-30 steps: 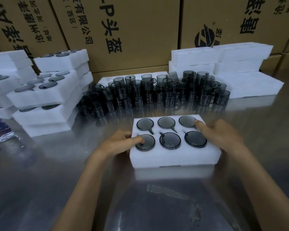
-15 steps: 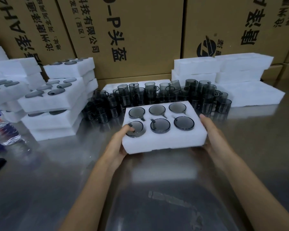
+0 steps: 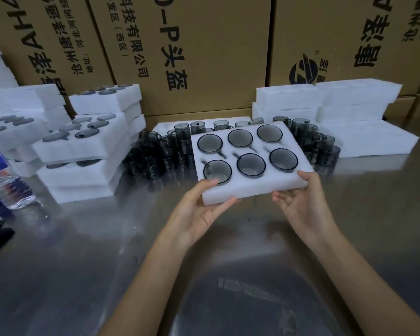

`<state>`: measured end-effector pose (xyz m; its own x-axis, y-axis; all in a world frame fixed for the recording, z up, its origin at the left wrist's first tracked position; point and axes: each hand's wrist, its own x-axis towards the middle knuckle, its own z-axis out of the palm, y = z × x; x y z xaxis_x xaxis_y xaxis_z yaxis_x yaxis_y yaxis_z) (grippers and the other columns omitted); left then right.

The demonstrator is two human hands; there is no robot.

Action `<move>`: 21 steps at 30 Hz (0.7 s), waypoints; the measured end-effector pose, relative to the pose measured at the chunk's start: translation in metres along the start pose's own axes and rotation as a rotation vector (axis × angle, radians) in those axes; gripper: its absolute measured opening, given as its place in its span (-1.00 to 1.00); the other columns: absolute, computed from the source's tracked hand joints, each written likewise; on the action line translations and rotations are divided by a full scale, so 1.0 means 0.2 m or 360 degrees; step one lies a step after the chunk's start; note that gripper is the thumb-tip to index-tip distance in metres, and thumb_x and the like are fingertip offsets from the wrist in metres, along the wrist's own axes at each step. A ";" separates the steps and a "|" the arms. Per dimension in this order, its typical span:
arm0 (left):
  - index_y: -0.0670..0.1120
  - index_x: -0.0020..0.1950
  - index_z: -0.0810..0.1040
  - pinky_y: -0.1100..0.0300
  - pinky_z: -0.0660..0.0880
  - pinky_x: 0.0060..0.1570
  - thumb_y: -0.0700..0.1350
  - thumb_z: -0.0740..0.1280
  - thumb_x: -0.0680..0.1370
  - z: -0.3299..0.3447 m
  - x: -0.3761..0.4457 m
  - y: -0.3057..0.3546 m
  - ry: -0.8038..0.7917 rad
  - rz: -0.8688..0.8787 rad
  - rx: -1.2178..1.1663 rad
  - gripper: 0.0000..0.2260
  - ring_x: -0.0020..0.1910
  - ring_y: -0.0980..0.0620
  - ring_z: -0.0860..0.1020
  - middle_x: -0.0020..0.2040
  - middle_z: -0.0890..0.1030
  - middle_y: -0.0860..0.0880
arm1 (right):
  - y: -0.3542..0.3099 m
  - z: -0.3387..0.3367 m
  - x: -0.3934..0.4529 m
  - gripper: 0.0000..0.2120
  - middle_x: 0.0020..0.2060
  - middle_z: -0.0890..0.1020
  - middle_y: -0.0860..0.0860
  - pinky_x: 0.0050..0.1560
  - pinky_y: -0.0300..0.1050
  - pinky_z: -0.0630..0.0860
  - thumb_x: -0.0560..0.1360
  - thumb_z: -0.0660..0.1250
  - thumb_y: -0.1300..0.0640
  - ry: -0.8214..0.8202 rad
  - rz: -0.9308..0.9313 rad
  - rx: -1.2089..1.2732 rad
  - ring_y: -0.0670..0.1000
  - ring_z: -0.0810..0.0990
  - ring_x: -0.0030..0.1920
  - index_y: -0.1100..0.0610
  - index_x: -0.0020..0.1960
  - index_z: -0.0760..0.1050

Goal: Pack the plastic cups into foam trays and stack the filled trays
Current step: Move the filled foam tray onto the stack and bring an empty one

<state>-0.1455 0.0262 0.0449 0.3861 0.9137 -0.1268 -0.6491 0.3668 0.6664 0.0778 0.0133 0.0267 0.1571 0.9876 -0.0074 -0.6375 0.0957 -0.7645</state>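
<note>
Filled foam tray (image 3: 250,187) held above the metal table (image 3: 83,251) by both hands.

The tray is gripped at its near edge: the left hand (image 3: 199,212) is curled round the near left corner, thumb on top beside a cup, fingers beneath; the right hand (image 3: 301,202) is clamped on the near right corner in the same manner. Six smoky plastic cups (image 3: 251,165) are seated in the tray's wells, in two rows of three. The tray is tilted, its far edge raised. Loose cups (image 3: 155,161) are massed on the table behind it. Stacks of filled trays (image 3: 83,151) are noted to the left, empty foam trays (image 3: 361,103) to the right, cardboard boxes (image 3: 204,44) behind. A water bottle (image 3: 5,180) stands at far left.
</note>
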 end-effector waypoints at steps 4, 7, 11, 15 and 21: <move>-0.26 0.29 0.52 -0.04 0.64 0.00 -0.31 0.47 0.41 0.11 0.04 0.06 -0.0003 0.0245 -0.0108 -0.55 0.28 -0.36 0.53 0.28 0.58 -0.27 | 0.01 0.01 0.01 -0.52 0.01 0.72 0.05 -0.06 -0.07 0.61 0.46 0.32 -0.28 0.0071 0.0021 -0.0031 0.06 0.69 -0.08 -0.03 0.27 0.44; -0.20 0.26 0.54 -0.07 0.57 0.19 -0.29 0.38 0.49 0.22 0.10 0.22 0.0006 0.0541 -0.0236 -0.66 0.31 -0.26 0.54 0.30 0.59 -0.21 | 0.02 -0.03 0.03 -0.39 0.04 0.71 0.15 -0.03 -0.08 0.58 0.48 0.33 -0.22 0.0198 0.0100 -0.0113 0.08 0.71 0.01 -0.03 0.43 0.25; -0.15 0.39 0.48 -0.02 0.52 0.28 -0.29 0.36 0.54 0.34 0.21 0.55 0.0280 0.0972 -0.0423 -0.60 0.32 -0.15 0.53 0.35 0.55 -0.15 | 0.04 -0.07 0.04 -0.56 0.05 0.68 0.22 -0.02 -0.11 0.57 0.65 0.24 -0.01 0.0308 0.0136 -0.0072 0.08 0.68 0.06 0.06 0.47 0.24; -0.10 0.53 0.25 -0.01 0.59 0.17 -0.32 0.43 0.49 0.32 0.27 0.79 0.0512 0.1296 -0.0630 -0.34 0.24 -0.14 0.54 0.35 0.42 -0.19 | 0.06 -0.07 0.05 -0.73 0.03 0.68 0.23 -0.08 -0.14 0.57 0.67 0.21 0.02 0.0319 0.0124 -0.0102 0.08 0.68 0.02 0.00 0.35 0.32; -0.02 0.51 0.22 0.13 0.65 -0.01 -0.22 0.49 0.46 0.15 0.29 0.99 0.0936 0.1388 -0.0739 -0.30 0.17 -0.02 0.48 0.40 0.24 -0.08 | 0.07 -0.07 0.09 -0.73 -0.02 0.70 0.23 -0.09 -0.13 0.57 0.66 0.22 0.03 0.0337 0.0127 -0.0090 0.07 0.70 -0.03 0.04 0.34 0.35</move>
<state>-0.2320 0.1462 0.1904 -0.5998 0.7839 -0.1601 -0.7712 -0.5131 0.3767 0.0824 0.0309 0.0077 0.2662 0.9430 -0.1997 -0.6119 0.0053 -0.7909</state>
